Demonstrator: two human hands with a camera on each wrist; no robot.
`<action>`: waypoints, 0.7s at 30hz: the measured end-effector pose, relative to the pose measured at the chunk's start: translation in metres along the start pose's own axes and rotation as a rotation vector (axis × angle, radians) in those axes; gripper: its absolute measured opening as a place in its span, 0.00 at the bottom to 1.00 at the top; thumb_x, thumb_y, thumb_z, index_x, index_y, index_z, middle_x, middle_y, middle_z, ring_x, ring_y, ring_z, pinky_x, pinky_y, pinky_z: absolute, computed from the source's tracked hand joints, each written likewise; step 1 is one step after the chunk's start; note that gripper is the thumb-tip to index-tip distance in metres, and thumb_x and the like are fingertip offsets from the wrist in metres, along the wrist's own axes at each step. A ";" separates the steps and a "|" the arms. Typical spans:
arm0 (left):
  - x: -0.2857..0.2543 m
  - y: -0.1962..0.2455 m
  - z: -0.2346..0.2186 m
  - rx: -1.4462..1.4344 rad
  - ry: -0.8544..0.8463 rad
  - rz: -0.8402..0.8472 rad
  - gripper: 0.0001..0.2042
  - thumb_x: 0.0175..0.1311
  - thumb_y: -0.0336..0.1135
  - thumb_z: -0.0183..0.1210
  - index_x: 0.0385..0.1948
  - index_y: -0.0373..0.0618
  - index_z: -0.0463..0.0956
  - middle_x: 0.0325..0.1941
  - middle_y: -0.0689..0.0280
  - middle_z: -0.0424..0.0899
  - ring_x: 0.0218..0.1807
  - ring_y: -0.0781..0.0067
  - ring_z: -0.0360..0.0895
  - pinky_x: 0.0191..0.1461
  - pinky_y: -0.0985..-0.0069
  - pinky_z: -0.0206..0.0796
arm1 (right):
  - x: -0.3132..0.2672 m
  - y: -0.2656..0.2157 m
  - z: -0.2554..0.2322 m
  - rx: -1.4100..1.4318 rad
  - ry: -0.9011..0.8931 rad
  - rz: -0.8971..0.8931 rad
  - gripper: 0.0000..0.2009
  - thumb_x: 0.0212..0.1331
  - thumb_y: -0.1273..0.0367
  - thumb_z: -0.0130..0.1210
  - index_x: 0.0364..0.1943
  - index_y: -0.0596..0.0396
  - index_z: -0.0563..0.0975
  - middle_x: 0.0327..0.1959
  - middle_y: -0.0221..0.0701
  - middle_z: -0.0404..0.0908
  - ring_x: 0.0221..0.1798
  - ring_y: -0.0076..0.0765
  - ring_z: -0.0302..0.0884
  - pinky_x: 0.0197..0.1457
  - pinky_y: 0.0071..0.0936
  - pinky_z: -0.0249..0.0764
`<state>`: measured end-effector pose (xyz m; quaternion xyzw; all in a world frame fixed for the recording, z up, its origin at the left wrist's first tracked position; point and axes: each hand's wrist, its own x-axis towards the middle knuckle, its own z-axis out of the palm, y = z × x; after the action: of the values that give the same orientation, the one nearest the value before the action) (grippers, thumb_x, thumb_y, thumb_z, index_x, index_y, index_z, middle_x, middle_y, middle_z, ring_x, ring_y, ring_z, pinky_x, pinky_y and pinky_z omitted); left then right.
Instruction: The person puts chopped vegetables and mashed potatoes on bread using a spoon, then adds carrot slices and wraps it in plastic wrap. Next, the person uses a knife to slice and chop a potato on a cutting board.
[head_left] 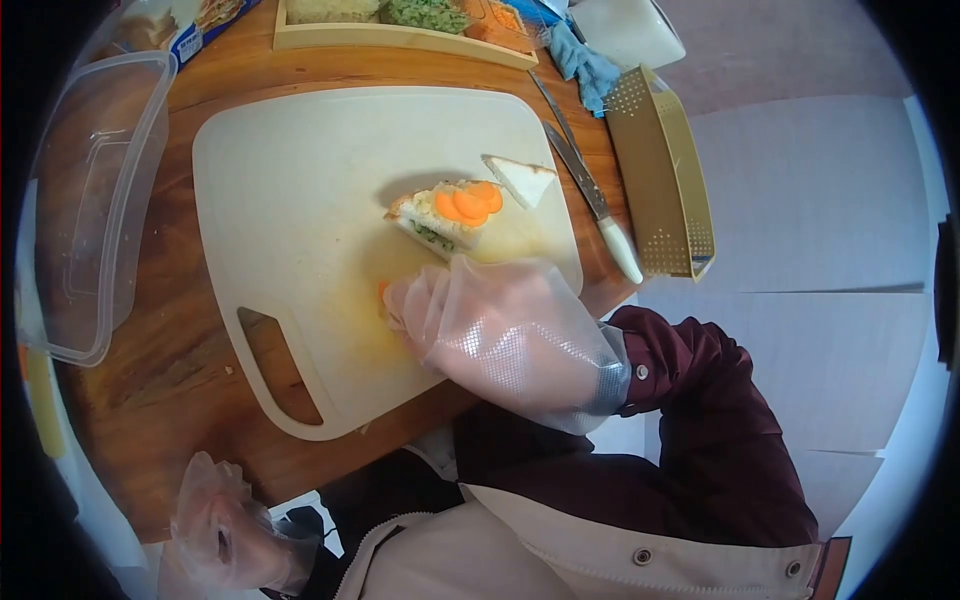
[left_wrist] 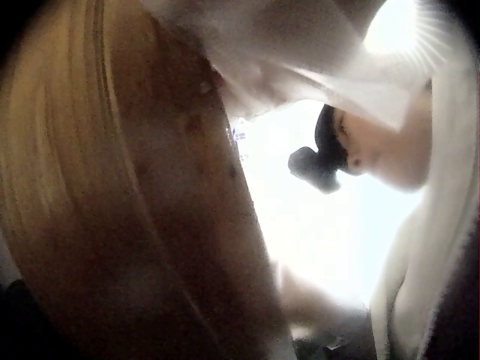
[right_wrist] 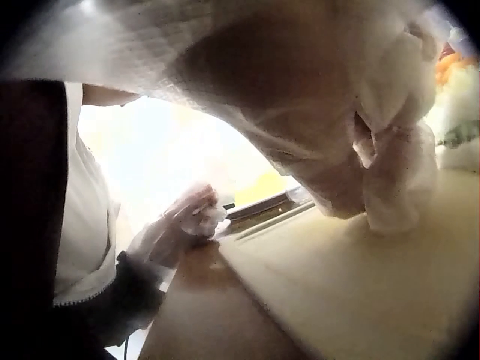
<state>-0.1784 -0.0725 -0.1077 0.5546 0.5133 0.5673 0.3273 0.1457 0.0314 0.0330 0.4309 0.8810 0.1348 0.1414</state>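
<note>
R hand (head_left: 510,335): in a clear plastic glove, is hovering low over the cutting board (head_left: 270,180), fingers bending toward its surface; an orange pc (head_left: 383,288) is showing at the fingertips, but whether they're pinching it, can't tell.

L hand (head_left: 225,530): also gloved, is hanging relaxed nr the table edge, fingers loosely bent, grasping nothing, well apart from the food.

Sandwich wedge (head_left: 430,222): is sitting on the board just beyond the R hand, green filling showing at its side; glove is overlapping its near end in the head view, so contact is unclear.

Carrot slices (head_left: 468,203): orange rounds, are overlapping atop the wedge's pale filling.

Bread triangle (head_left: 525,182): is lying on the board nr the wedge, btwn it and the knives.

Knives: one w/ white handle (head_left: 590,185) is lying beside the board, on the table; a second blade (head_left: 553,100) is lying next to it.

Bkgd: wooden tray (head_left: 400,38) is holding pale, green & orange fillings beyond the board; blue cloth (head_left: 585,65) is resting nr a gold perforated basket (head_left: 645,165).

Opp. side: clear plastic container (head_left: 105,200) is standing on the wooden table (head_left: 150,410).

Attire: person is wearing a maroon sleeve (head_left: 690,370) on the R arm.
</note>
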 end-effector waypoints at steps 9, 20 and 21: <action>0.010 0.022 0.030 0.162 0.140 0.107 0.08 0.74 0.24 0.59 0.49 0.30 0.81 0.51 0.41 0.88 0.35 0.68 0.85 0.33 0.79 0.75 | 0.001 0.007 0.003 0.283 0.028 0.008 0.06 0.49 0.71 0.58 0.29 0.54 0.71 0.22 0.29 0.72 0.25 0.32 0.79 0.21 0.31 0.72; 0.005 0.008 0.014 0.155 0.030 0.119 0.12 0.77 0.22 0.54 0.56 0.29 0.79 0.57 0.40 0.86 0.36 0.73 0.83 0.36 0.82 0.74 | 0.002 0.003 0.006 0.411 0.114 0.074 0.04 0.51 0.73 0.57 0.30 0.54 0.74 0.23 0.30 0.74 0.26 0.32 0.80 0.23 0.29 0.71; 0.003 0.006 0.012 0.174 0.006 0.117 0.12 0.77 0.23 0.54 0.56 0.29 0.79 0.57 0.40 0.86 0.36 0.73 0.83 0.37 0.82 0.74 | 0.001 0.009 0.004 0.405 0.110 0.065 0.04 0.51 0.73 0.57 0.30 0.54 0.74 0.23 0.30 0.74 0.26 0.32 0.80 0.23 0.29 0.71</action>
<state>-0.1661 -0.0684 -0.1030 0.6083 0.5284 0.5404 0.2425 0.1529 0.0383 0.0321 0.4709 0.8820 -0.0171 -0.0010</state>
